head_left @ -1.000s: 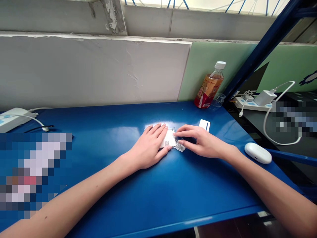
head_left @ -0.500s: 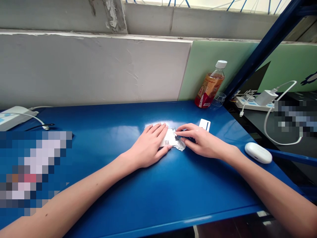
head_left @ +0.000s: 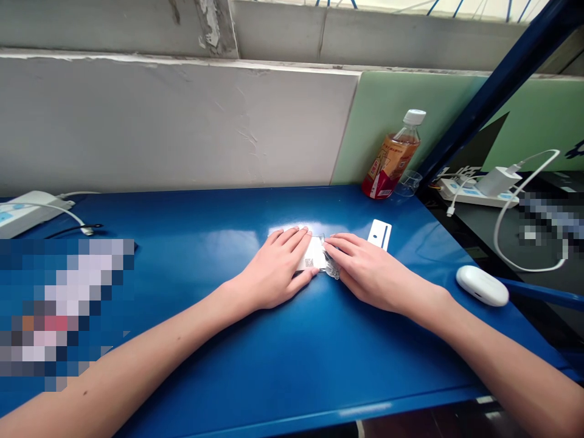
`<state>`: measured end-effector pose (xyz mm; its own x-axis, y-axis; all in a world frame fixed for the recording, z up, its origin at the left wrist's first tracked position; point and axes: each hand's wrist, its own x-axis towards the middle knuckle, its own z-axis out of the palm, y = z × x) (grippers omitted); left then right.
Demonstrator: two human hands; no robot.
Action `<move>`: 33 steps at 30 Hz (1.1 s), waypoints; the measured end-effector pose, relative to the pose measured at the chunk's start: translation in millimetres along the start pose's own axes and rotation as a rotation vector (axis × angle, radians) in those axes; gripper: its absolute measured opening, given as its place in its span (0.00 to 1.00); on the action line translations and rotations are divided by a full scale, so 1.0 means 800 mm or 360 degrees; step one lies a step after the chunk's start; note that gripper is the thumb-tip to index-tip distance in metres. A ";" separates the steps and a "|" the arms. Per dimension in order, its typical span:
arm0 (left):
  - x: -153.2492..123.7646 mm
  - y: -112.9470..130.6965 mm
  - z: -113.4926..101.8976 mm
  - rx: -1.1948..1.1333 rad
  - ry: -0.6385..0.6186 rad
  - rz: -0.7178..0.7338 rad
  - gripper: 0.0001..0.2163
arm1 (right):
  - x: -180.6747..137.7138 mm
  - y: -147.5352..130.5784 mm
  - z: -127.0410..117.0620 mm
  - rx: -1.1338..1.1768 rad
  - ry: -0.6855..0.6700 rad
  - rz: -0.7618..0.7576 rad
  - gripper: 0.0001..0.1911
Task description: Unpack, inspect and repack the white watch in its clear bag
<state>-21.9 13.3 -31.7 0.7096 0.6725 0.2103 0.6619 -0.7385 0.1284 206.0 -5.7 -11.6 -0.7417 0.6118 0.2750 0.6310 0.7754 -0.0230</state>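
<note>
A flat white packet [head_left: 312, 255] with a small printed square code lies on the blue desk [head_left: 292, 359]. Across its left part rests my left hand [head_left: 281, 266], palm down, with the fingers stretched out and the thumb along the near edge. Crumpled clear plastic wrap [head_left: 333, 270] sticks out from the packet's right end. My right hand [head_left: 371, 271] has its fingers bent and close together on this plastic; the fingertips partly hide it. Just behind the right hand lies a white card [head_left: 379, 234] with a dark stripe.
A drink bottle [head_left: 393, 159] stands at the back right beside a clear plastic cup [head_left: 407, 184]. To the right is a white earbud case [head_left: 482, 285]. Power strips [head_left: 31, 210] with cables sit at both sides. A blue metal post [head_left: 497, 85] slants up at the right.
My right hand has turned more palm-down, and its fingers have drawn together over the plastic wrap. My left hand stays flat on the packet. The view has shifted slightly.
</note>
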 end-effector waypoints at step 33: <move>0.003 0.005 -0.001 0.0078 -0.0065 0.0008 0.28 | 0.005 -0.004 0.021 -0.0390 0.0045 -0.0286 0.21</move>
<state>-18.0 12.2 -29.7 0.7216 0.6708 0.1710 0.6685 -0.7394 0.0796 197.2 -3.0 -26.1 -0.8418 0.4610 0.2806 0.5291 0.8077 0.2603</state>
